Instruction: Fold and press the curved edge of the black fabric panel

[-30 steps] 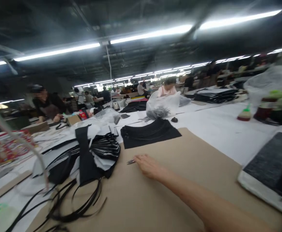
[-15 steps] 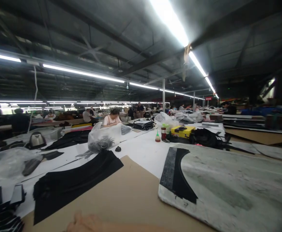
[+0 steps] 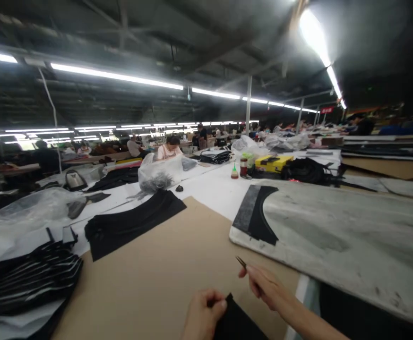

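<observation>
At the bottom of the head view, my left hand [image 3: 206, 311] pinches the upper corner of a black fabric piece [image 3: 238, 323] between thumb and fingers. The piece runs down out of the frame. To its upper right, my right hand [image 3: 261, 283] is closed round a small pointed metal tool [image 3: 241, 261]. Its slim tip points up and left; whether it is tweezers or snips I cannot tell. Both hands are over a tan board [image 3: 164, 269]. Stacked black fabric pieces [image 3: 133, 224] lie across the board's far left edge.
On the right, a worn grey-white board [image 3: 334, 226] carries a curved black piece [image 3: 263, 215]. Striped black-and-white stacks [image 3: 32, 278] stand at the left. Farther back are a plastic bag [image 3: 160, 171], a green-tipped bottle [image 3: 234, 173], a yellow box [image 3: 273, 163] and a co-worker [image 3: 170, 148].
The view has tilted down. One forearm and hand showed at the bottom edge before; now both hands show, the left on black fabric and the right with the pointed tool.
</observation>
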Demonstrator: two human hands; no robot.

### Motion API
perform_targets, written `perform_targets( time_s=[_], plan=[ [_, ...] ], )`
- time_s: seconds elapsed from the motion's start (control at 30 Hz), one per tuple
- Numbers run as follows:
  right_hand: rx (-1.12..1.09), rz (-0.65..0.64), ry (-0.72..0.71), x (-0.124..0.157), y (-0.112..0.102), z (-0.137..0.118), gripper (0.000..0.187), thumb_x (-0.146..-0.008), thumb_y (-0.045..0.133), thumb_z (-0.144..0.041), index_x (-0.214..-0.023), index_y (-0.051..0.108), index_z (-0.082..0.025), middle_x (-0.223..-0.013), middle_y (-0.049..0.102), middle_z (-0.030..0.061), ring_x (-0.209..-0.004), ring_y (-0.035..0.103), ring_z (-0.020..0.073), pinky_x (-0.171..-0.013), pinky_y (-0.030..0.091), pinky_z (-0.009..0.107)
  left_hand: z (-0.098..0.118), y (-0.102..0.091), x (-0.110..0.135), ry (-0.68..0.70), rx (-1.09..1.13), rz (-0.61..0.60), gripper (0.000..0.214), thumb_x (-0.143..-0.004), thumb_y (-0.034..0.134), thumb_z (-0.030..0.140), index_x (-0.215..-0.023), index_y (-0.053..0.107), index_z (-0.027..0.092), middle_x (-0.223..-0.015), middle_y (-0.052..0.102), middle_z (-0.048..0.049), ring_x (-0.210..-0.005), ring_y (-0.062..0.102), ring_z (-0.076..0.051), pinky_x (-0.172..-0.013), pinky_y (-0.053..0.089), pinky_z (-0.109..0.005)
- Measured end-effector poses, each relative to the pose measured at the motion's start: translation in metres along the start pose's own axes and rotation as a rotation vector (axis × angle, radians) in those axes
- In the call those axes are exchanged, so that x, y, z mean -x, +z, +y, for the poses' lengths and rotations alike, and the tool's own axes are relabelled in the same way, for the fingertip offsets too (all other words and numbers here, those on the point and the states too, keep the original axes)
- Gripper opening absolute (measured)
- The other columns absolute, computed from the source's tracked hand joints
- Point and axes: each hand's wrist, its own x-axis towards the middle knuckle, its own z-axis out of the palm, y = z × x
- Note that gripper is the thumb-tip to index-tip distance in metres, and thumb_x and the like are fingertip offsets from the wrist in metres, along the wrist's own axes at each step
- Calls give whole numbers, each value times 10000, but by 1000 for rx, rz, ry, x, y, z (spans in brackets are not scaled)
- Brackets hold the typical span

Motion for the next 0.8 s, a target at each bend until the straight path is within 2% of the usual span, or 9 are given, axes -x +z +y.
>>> perform_targets(
  time_s=[0.07,0.13,0.2,0.27,0.37,0.47,0.57,0.8],
  plan=[
    [70,-4,0,19,4,12,612,-940,201,-651,-1017,626,-217,-657,446,-8,-642,481,158,-637,408,303,-9,4,-6,-5,81,-22,233,-743,658,353,-687,607,133,-614,541,15,-609,484,-113,-607,366,-259],
    [114,-10,26,31,9,14,611,-944,190,-634,-1096,631,-240,-808,566,30,-840,558,206,-828,440,366,-10,6,-9,3,157,-40,225,-675,655,351,-657,606,132,-570,508,21,-580,437,-108,-586,309,-261],
    [116,-8,43,37,13,11,613,-930,212,-633,-1185,603,-237,-1090,618,64,-1101,529,245,-1031,361,407,-3,5,-7,-10,185,-49,245,-632,666,374,-643,595,140,-571,495,25,-576,410,-105,-580,291,-261],
    [111,-7,45,40,16,5,586,-924,249,-624,-1213,574,-232,-1247,579,60,-1225,466,246,-1099,298,396,3,3,-5,-25,191,-43,264,-622,686,388,-632,584,145,-577,486,28,-582,399,-102,-580,287,-257],
    [114,-9,38,39,19,-4,474,-954,255,-588,-1113,554,-257,-1080,635,23,-1075,554,215,-941,399,344,4,0,-6,-45,233,-38,306,-629,713,426,-669,616,139,-601,523,15,-591,424,-104,-583,295,-251],
    [108,-33,24,38,23,-7,405,-977,270,-574,-1018,533,-270,-882,623,-29,-859,586,167,-766,401,292,-3,-1,-9,-60,277,-39,354,-626,737,446,-750,678,120,-636,595,-19,-590,470,-117,-588,316,-254],
    [88,-47,15,38,25,-7,394,-980,284,-578,-981,528,-269,-839,607,-45,-805,578,148,-727,382,278,-6,-1,-11,-50,316,-58,382,-652,741,446,-829,712,109,-678,638,-44,-604,504,-127,-607,340,-258],
    [162,-43,22,38,29,-13,383,-966,280,-561,-966,501,-249,-850,622,-10,-805,585,176,-723,375,317,7,-1,-4,-67,385,-77,368,-645,765,451,-787,702,118,-696,639,-37,-644,522,-128,-633,360,-248]
  ],
)
